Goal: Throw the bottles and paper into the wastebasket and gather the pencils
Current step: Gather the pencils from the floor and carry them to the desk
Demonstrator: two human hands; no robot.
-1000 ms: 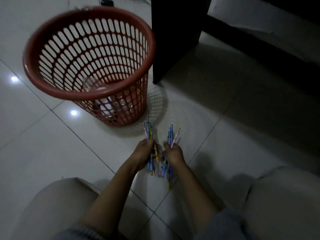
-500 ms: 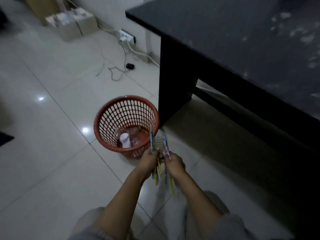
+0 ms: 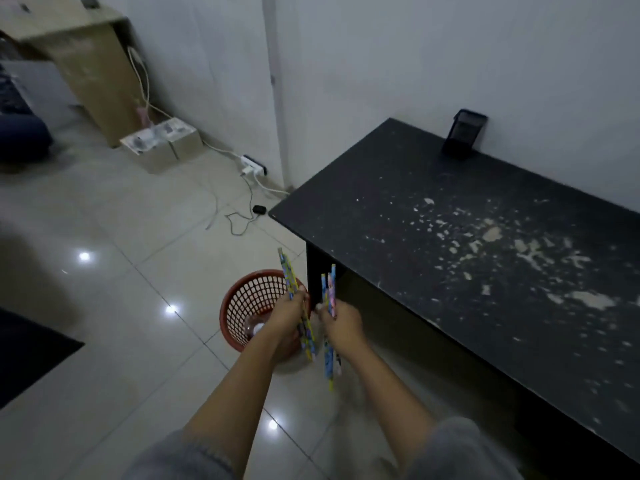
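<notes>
- Black table point(image 3: 467, 258): stands against the white wall at right; its dark top is flecked with pale chipped patches, and a small black holder point(image 3: 464, 133) sits at its far edge by the wall.
- Tiled floor point(image 3: 114, 306): glossy pale tiles carrying bright spots of reflected light.
- Cardboard boxes point(image 3: 162, 143): lie on the floor by the far wall; the printing on them is too blurred to read.
- Wastebasket point(image 3: 242, 306): red plastic lattice, upright on the floor just beside the table's near corner, partly hidden behind the hands; a clear bottle point(image 3: 254, 329) shows inside it.
- Power strip point(image 3: 254, 165): white, at the foot of the wall, with cables trailing across the tiles.
- Left hand point(image 3: 287, 315): closed around a bundle of patterned pencils point(image 3: 290, 278), held over the wastebasket; the tips lean up and to the left.
- Right hand point(image 3: 341, 323): closed around a second bundle of blue and pink pencils, held nearly upright just beside the left hand. No writing on any pencil is legible.
</notes>
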